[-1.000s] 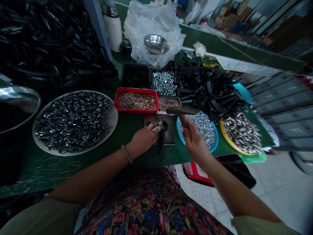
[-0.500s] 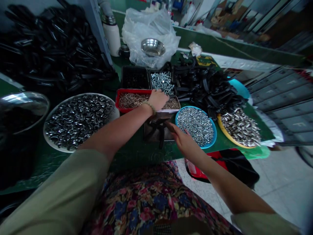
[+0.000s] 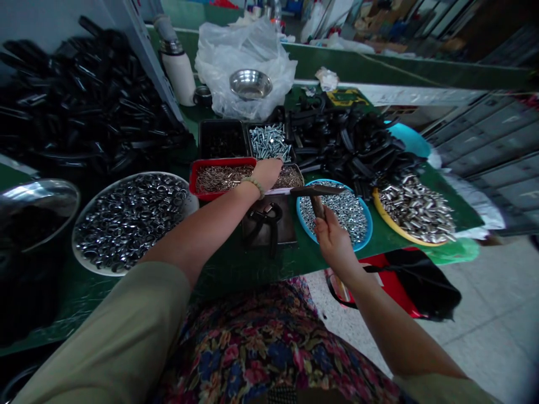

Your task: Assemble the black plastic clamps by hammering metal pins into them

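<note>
My left hand (image 3: 268,173) is over the small tray of tiny copper-coloured pieces (image 3: 291,177). Its fingers are bent together, and their tips are hidden, so what they pinch cannot be made out. My right hand (image 3: 336,240) is closed round the wooden handle of a hammer (image 3: 316,192), whose dark head is raised in front of the blue bowl of small shiny metal parts (image 3: 365,242). Between my hands, a black two-legged part (image 3: 273,216) with a bright metal bit at its top lies on a flat metal plate (image 3: 287,233).
Copper-coloured pins fill a red tray (image 3: 192,182); screws (image 3: 269,141) lie in a black tray behind. A plate of metal rings (image 3: 135,219) is at left, a yellow bowl of metal sleeves (image 3: 381,217) at right. Black curved parts (image 3: 349,140) are heaped behind.
My right hand has moved right with the hammer and lifted it off the black part, leaving that part in plainer view. My left hand stays at the small tray. The view has shifted slightly.
</note>
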